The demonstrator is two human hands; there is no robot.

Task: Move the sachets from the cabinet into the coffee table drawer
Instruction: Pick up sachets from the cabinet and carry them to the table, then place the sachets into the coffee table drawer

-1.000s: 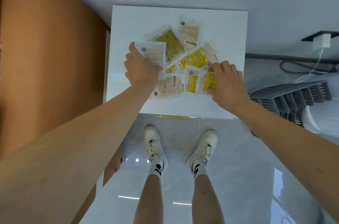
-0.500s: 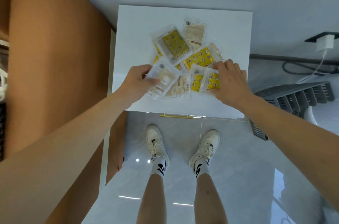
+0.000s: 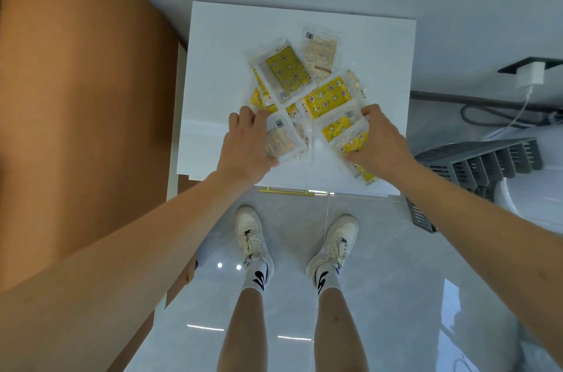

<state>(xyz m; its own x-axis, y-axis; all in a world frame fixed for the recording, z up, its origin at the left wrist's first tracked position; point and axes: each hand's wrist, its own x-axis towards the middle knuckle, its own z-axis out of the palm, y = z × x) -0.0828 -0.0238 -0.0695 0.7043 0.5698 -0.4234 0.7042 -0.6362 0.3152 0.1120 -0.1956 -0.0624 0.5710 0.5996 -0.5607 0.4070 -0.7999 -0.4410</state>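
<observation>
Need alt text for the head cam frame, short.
Seen from above, a person's left hand grips a pale sachet and the right hand grips a yellow sachet at the near edge of a pile of sachets on a white cabinet top. Below are the person's white sneakers on grey floor tiles.

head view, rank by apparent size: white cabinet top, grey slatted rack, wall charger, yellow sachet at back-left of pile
1. white cabinet top, clearly largest.
2. grey slatted rack, partly hidden by the right forearm, so its full extent is unsure.
3. yellow sachet at the pile's back-left.
4. wall charger, smallest, though it sits lower and farther, so it shrinks in view.
</observation>
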